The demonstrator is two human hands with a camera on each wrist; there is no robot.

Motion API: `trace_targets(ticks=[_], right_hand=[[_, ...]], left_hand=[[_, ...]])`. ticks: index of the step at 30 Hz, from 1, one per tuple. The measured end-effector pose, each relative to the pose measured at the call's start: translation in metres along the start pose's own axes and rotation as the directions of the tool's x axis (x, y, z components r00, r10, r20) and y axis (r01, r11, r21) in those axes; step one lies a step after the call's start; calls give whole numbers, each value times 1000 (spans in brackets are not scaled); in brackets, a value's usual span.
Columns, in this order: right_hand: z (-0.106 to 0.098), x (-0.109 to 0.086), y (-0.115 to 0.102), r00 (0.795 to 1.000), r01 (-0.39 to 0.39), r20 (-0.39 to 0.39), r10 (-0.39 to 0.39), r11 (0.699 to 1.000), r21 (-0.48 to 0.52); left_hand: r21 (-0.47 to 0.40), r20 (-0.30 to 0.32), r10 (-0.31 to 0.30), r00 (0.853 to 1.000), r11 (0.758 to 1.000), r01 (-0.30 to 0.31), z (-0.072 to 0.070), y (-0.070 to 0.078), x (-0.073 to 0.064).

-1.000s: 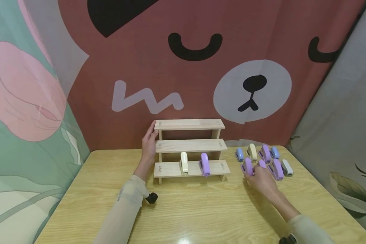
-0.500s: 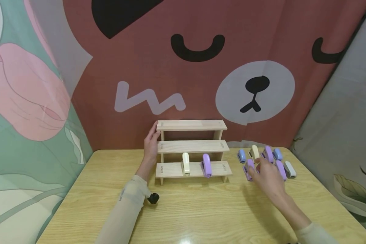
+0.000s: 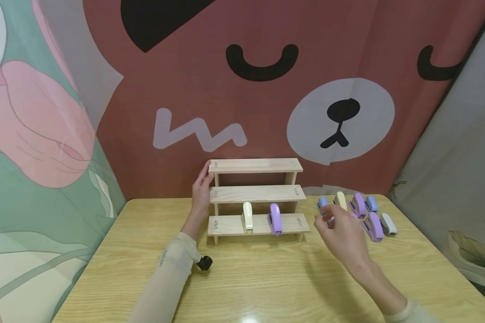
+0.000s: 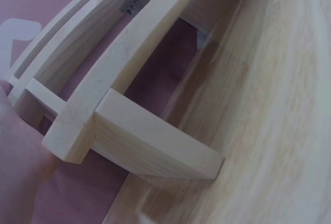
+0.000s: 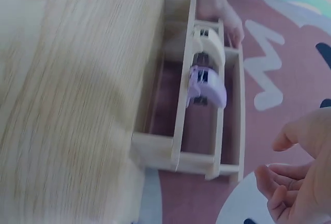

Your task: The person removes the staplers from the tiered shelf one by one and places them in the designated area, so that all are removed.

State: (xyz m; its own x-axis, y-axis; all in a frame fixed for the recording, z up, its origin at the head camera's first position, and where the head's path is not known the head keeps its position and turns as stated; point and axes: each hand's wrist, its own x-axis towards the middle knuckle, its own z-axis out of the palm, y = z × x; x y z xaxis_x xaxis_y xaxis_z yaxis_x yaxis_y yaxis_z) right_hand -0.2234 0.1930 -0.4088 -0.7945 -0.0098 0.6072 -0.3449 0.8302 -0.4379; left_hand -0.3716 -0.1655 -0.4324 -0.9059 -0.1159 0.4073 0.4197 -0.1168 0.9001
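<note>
In the head view, a three-tier wooden display shelf [image 3: 257, 194] stands on the table. My left hand [image 3: 200, 195] rests against its left side, fingers reaching up to the end of the top board. On the lowest tier sit a cream stapler [image 3: 247, 217] and a purple stapler [image 3: 275, 219], side by side. My right hand [image 3: 343, 237] hovers right of the shelf, in front of the grouped staplers, and partly hides some of them. Seen in the right wrist view, its fingers [image 5: 289, 175] are loosely bent with nothing between them.
Behind the right hand stand several small staplers, among them a blue one [image 3: 372, 203], a cream one [image 3: 340, 199], a purple one [image 3: 373, 226] and a white one [image 3: 388, 224]. A cartoon bear curtain [image 3: 186, 89] hangs close behind the wooden table [image 3: 242, 278].
My right hand has let go of a purple stapler in the group, risen and shifted left towards the shelf. The left hand stays at the shelf's side; the head view has shifted slightly.
</note>
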Motion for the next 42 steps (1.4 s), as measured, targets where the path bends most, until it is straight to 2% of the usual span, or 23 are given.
trace_targets(ticks=[4, 9, 16, 24, 33, 40, 42], right_hand=[[6, -1, -11, 998, 56, -27, -55, 998, 32], [19, -1, -21, 993, 114, -23, -112, 991, 68], [36, 0, -37, 994, 104, 27, -108, 987, 123], [46, 4, -45, 989, 142, 15, -144, 983, 113], [56, 3, -48, 991, 56, 109, -74, 985, 161], [65, 3, -45, 988, 20, 149, -43, 988, 156], [67, 4, -44, 987, -1, 162, -24, 989, 148]], left_hand=[[-3, -5, 3, 1000, 1000, -3, 0, 0, 0], [-5, -2, 7, 1000, 1000, -7, 0, -1, 1], [-11, 2, 6, 1000, 1000, -6, 1, -2, 1], [5, -4, 11, 1000, 1000, -11, 1, -4, 1], [14, -6, -5, 1000, 1000, 5, 1, -2, 0], [12, -28, -5, 1000, 1000, 5, -3, -33, 12], [6, -25, -17, 1000, 1000, 17, -4, -32, 13]])
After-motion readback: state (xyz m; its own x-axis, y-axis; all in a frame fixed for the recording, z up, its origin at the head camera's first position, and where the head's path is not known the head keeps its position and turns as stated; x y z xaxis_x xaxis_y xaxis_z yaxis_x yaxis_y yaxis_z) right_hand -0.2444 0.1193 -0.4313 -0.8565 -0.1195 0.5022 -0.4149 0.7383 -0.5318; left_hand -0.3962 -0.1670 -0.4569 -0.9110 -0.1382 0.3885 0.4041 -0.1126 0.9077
